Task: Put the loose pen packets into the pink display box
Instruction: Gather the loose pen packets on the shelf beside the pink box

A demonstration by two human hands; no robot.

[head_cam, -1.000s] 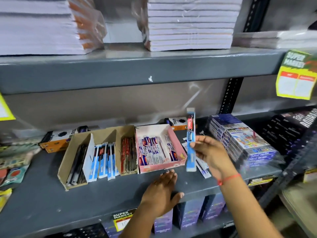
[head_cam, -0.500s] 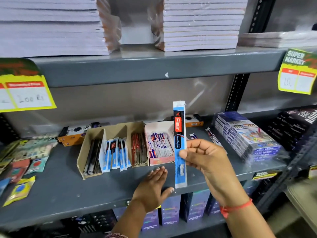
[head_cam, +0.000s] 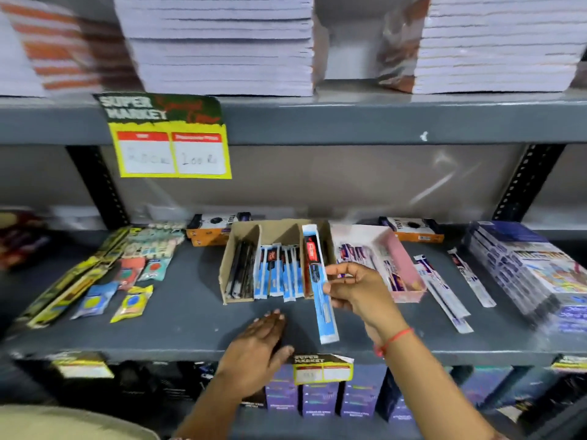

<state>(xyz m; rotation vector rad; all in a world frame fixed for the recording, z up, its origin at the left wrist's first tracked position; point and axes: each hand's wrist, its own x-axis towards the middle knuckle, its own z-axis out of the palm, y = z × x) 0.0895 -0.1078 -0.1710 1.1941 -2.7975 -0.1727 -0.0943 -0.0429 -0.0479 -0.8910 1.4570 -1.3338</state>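
My right hand (head_cam: 359, 290) pinches a long blue pen packet (head_cam: 319, 284) with a red label, held upright in front of the brown cardboard box (head_cam: 236, 246). The pink display box (head_cam: 405, 265) stands just right of my right hand, with several white-and-purple pen packets inside. Two loose pen packets (head_cam: 441, 290) lie on the grey shelf (head_cam: 178, 312) right of the pink box, and another loose packet (head_cam: 471, 277) lies further right. Flat on the shelf's front edge rests my left hand (head_cam: 260, 344), fingers spread, holding nothing.
The brown box holds dark pens and several blue packets (head_cam: 279, 268). Small toy packets (head_cam: 130, 303) lie to the left. A wrapped stack of boxes (head_cam: 524, 268) sits at the right. Orange boxes (head_cam: 209, 230) stand behind. A yellow price tag (head_cam: 168, 138) hangs from the upper shelf.
The view has swung left. My right hand has carried the blue packet left, from beside the pink box to in front of the brown box. My left hand stays on the shelf edge.
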